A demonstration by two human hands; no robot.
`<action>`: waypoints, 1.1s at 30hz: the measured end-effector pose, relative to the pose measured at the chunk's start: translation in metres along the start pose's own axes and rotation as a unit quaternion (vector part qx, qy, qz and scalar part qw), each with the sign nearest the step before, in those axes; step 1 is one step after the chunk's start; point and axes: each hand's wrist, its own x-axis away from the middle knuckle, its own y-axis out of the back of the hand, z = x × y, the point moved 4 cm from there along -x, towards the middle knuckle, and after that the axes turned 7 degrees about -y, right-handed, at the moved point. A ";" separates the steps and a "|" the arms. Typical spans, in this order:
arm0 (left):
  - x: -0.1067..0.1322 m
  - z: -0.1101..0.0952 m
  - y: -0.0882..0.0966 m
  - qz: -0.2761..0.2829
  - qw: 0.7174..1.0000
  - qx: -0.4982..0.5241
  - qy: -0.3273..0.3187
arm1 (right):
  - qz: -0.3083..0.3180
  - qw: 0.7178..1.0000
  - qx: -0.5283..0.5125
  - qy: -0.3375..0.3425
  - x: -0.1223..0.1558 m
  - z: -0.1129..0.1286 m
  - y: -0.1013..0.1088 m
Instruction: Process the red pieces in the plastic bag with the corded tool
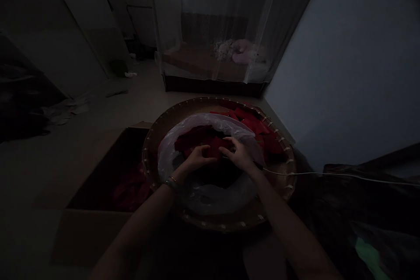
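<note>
In dim light, my left hand (200,157) has its fingers curled at a dark red piece (215,145) that looks like cloth. My right hand (240,154) meets the piece from the other side, fingers bent around something slim. A dark handle with a pale cord (295,173) shows under that wrist, so a small corded tool seems to be in this hand; its kind is too dark to make out. Both hands are over a clear plastic bag (206,201) with its mouth spread wide and more red pieces inside. Beneath it is a round woven bamboo tray (154,135).
Several red pieces (251,120) lie at the tray's far right. An open cardboard box (95,212) with red items inside stands left of it. The cord runs off to the right, above a dark heap. Further back are a netted bed (203,61) and a pale wall (344,65).
</note>
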 end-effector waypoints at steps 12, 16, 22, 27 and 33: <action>0.006 0.000 -0.006 0.118 0.991 0.002 0.070 | -0.010 0.995 -0.061 -0.083 -0.002 -0.001 0.011; 0.007 -0.002 -0.010 0.090 0.993 0.024 0.070 | 0.002 0.995 -0.091 -0.051 -0.002 -0.005 0.000; 0.009 -0.003 -0.013 0.122 0.989 0.025 0.081 | 0.002 0.993 -0.107 -0.049 -0.002 -0.008 -0.006; 0.011 0.002 -0.013 0.140 0.987 -0.012 0.077 | -0.003 0.997 -0.072 -0.006 -0.002 0.001 -0.005; 0.011 0.003 -0.020 0.155 0.983 0.024 0.094 | 0.011 1.000 -0.017 -0.020 0.000 -0.002 -0.014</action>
